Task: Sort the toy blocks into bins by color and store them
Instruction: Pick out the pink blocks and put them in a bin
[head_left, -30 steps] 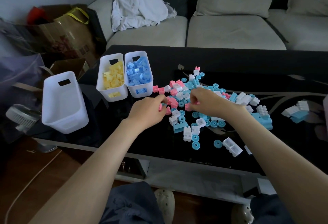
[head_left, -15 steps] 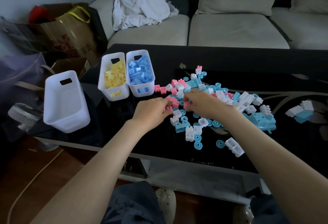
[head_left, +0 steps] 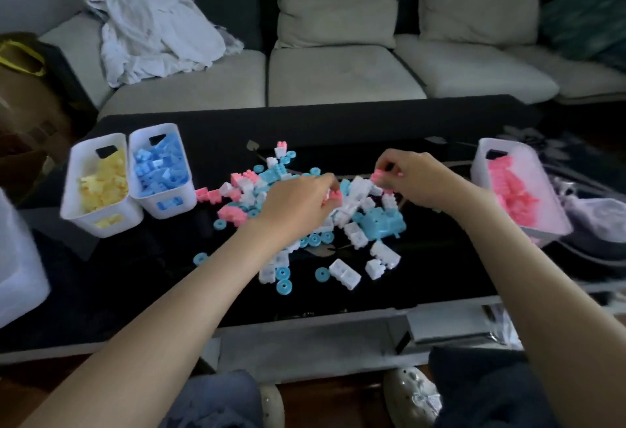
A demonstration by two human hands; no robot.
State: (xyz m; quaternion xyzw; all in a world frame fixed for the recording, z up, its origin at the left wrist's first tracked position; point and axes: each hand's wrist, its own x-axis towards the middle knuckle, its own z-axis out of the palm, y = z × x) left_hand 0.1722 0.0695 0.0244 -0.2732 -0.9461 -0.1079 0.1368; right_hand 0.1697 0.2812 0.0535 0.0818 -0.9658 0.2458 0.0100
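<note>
A heap of pink, white and blue toy blocks [head_left: 355, 224] lies in the middle of the black table [head_left: 338, 129]. My left hand [head_left: 298, 207] rests on the heap, fingers closed around pink blocks [head_left: 333, 195]. My right hand [head_left: 420, 180] hovers just above the heap's right side, pinching pink blocks [head_left: 381, 175]. Two white bins stand at the left, one with yellow blocks [head_left: 101, 187], one with blue blocks [head_left: 162, 171]. At the right edge a white bin [head_left: 521, 187] holds pink blocks.
An empty white bin [head_left: 17, 265] shows at the far left edge. A sofa [head_left: 338, 71] with a crumpled white cloth [head_left: 155, 31] stands behind the table. Loose blue rings and white blocks [head_left: 345, 273] lie near the table's front. Bags [head_left: 23, 88] sit at the left.
The view has swung to the right, bringing the pink bin into sight. My right hand has lifted rightward off the heap with pink blocks. My left hand has moved right across the heap.
</note>
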